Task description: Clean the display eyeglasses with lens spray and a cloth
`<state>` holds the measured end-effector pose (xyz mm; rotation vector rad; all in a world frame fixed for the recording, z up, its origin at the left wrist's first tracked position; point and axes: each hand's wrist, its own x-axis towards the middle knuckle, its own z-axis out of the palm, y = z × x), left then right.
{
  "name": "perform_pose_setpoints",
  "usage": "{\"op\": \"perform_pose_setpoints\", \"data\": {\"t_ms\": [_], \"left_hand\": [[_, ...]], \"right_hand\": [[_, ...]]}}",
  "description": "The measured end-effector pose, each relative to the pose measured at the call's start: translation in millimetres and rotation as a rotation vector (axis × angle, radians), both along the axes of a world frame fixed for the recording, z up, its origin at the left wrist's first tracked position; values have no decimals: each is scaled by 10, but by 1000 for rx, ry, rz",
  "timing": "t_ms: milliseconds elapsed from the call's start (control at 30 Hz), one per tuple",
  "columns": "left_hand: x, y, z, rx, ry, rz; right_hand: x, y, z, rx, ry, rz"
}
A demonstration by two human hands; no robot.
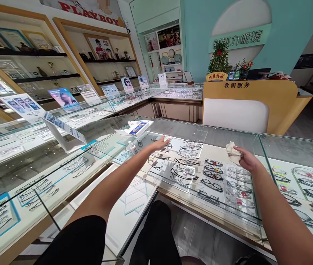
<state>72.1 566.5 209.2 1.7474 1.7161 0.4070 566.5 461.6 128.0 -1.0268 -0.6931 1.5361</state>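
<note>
Tbh the cloth (pixel 233 153), pinched in the grip of the right hand (pixel 248 159) well right of the white box (pixel 139 128), is best pressed flat on the table (pixel 217 134), with the left hand (pixel 159 144), spread near that box, held light, though its contact can't quite be made out.

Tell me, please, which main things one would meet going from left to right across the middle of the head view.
Folded display card → small white bottle → left hand → right hand holding a crumpled cloth.

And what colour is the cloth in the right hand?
The cloth is cream, seen best in the head view.
</note>
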Motion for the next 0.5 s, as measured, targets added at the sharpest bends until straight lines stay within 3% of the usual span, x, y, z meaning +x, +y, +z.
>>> {"op": "perform_pose_setpoints", "data": {"t_ms": [200,300,400,500], "left_hand": [[70,-158,219,130,-20,56],[-137,-477,309,88,-180,-77],[-535,-929,157,-406,-245,-285],[-992,-1336,-293,-953,-146,-448]], "right_hand": [[2,3,-4,-7,-14,2],[14,10,-11,-19,-6,3],[25,15,-17,-41,3,-19],[26,10,-19,-47,2,-35]]}}
